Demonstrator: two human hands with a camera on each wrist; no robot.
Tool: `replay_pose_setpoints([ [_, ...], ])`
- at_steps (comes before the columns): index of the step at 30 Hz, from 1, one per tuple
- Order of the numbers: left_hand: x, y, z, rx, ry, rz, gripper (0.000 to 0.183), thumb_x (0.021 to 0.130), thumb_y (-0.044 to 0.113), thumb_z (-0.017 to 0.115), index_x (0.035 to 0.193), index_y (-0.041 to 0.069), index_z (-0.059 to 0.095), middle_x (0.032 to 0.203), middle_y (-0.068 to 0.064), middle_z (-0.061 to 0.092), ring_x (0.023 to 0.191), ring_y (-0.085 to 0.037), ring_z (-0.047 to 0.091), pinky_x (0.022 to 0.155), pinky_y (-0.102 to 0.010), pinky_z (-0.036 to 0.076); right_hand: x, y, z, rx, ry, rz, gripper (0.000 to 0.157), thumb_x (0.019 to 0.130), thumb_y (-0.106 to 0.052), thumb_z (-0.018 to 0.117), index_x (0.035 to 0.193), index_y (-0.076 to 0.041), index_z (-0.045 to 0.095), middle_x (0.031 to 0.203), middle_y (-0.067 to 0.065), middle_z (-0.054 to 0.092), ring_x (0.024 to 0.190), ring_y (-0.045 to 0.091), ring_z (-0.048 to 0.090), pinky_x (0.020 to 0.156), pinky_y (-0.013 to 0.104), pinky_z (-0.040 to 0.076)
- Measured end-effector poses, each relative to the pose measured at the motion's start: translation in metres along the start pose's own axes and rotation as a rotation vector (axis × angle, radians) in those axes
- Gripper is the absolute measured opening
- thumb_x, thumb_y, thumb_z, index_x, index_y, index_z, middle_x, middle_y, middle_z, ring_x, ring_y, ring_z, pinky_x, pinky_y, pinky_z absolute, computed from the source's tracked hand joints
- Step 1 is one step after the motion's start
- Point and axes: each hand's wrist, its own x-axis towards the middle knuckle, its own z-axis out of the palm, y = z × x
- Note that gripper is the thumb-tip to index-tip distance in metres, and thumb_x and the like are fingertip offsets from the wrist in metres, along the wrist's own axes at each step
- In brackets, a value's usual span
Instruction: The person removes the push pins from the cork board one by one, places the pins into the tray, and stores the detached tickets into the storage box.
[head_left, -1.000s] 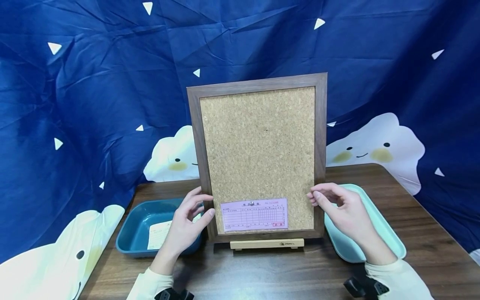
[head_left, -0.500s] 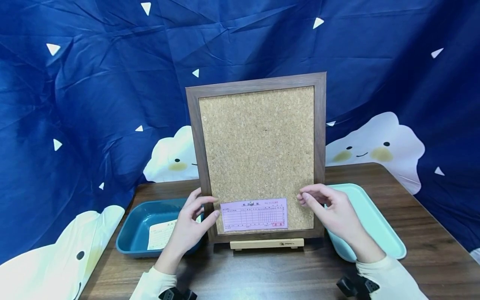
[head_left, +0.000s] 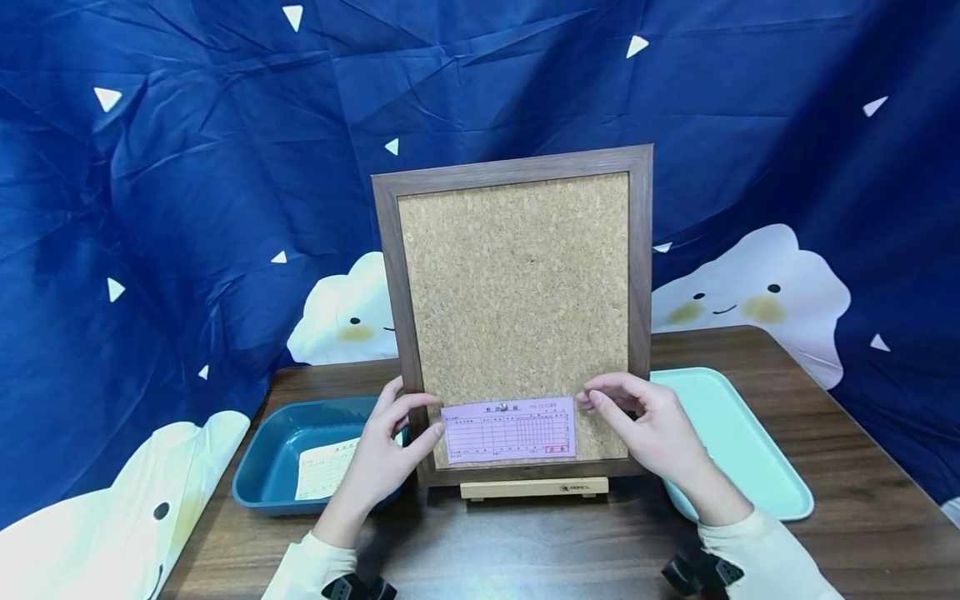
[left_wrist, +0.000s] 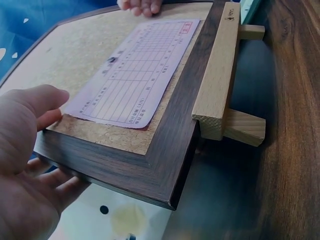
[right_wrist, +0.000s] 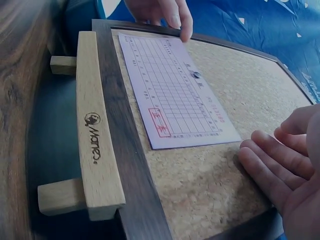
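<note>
A framed corkboard (head_left: 517, 283) stands on a small wooden easel (head_left: 534, 489). Low on the cork hangs a purple receipt slip (head_left: 510, 432), held at its top by a silver pushpin (head_left: 504, 407). My left hand (head_left: 384, 450) is at the board's left edge; its index finger and thumb reach over the cork beside the slip's left end, and the other fingers pass behind the frame (left_wrist: 110, 165). On the opposite side, the fingertips of my right hand (head_left: 656, 429) are right at the slip's upper right corner, loosely bent, with nothing between them.
To the left, a dark blue bin (head_left: 273, 454) contains a paper slip (head_left: 324, 469). A mint green tray (head_left: 738, 442) lies at the right, partly behind my right hand. Behind the wooden table (head_left: 555, 550) hangs a blue cloth (head_left: 487, 75) with cloud shapes.
My right hand has moved left from the frame's right side to the slip's upper right corner. My left hand has edged right towards the slip. Board and slip stay put.
</note>
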Motion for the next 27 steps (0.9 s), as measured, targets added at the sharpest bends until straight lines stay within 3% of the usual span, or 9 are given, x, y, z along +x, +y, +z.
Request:
replay_pose_setpoints([
  [13,-0.001,0.002,0.001,0.036,-0.021,-0.003,0.026,0.1,0.024,0.078,0.126,0.023,0.075,0.175,-0.025,0.027,0.162,-0.055,0.021,0.114,-0.079,0.041,-0.001,0.0,0.014,-0.039,-0.009,-0.046,0.019,0.097,0.011,0.068,0.108,-0.001,0.078,0.097,0.01,0.082,0.089,-0.001,0.072,0.075,0.014,0.058],
  [27,-0.001,0.004,0.007,-0.009,-0.025,-0.033,0.013,0.096,0.017,0.081,0.107,0.021,0.075,0.175,-0.029,0.021,0.164,-0.054,0.015,0.116,-0.08,0.037,-0.002,-0.002,0.027,-0.081,-0.033,-0.041,0.017,0.097,0.005,0.073,0.106,-0.008,0.079,0.1,0.005,0.083,0.089,-0.003,0.07,0.076,0.015,0.058],
])
